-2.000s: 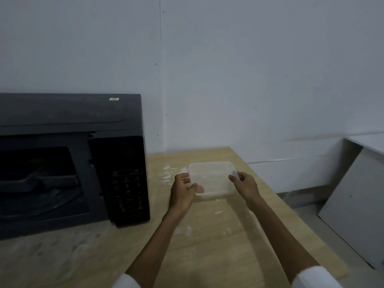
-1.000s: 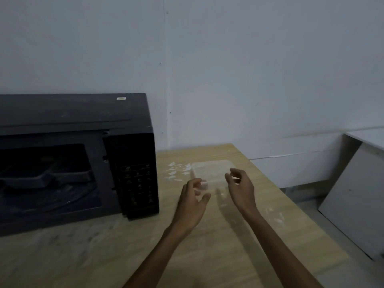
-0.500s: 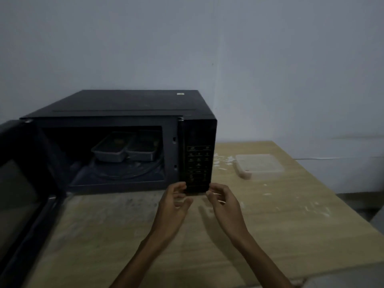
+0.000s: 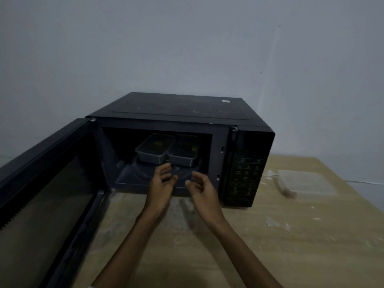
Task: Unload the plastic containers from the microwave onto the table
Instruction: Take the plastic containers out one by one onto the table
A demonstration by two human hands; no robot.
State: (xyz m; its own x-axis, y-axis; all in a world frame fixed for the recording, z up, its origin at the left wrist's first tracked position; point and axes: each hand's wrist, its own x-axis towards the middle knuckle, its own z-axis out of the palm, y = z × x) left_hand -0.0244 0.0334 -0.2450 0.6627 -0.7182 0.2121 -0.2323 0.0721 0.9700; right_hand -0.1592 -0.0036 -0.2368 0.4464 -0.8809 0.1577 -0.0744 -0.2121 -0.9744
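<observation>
A black microwave (image 4: pixel 247 132) stands on the wooden table (image 4: pixel 291 246) with its door (image 4: pixel 45 196) swung wide to the left. Inside, two clear plastic containers sit side by side on the turntable: the left container (image 4: pixel 153 151) and the right container (image 4: pixel 184 151). My left hand (image 4: pixel 161 189) and my right hand (image 4: pixel 202 191) hover at the cavity's front edge, fingers apart, holding nothing, just short of the containers. A third clear container (image 4: pixel 305 182) rests on the table to the right of the microwave.
The open door juts toward me along the left side of the table. A grey wall stands behind the microwave. The table's right edge lies just past the container set down there.
My hands let go of the clear container on the table's right side. My view swung left to the open microwave, and both hands moved up to its opening.
</observation>
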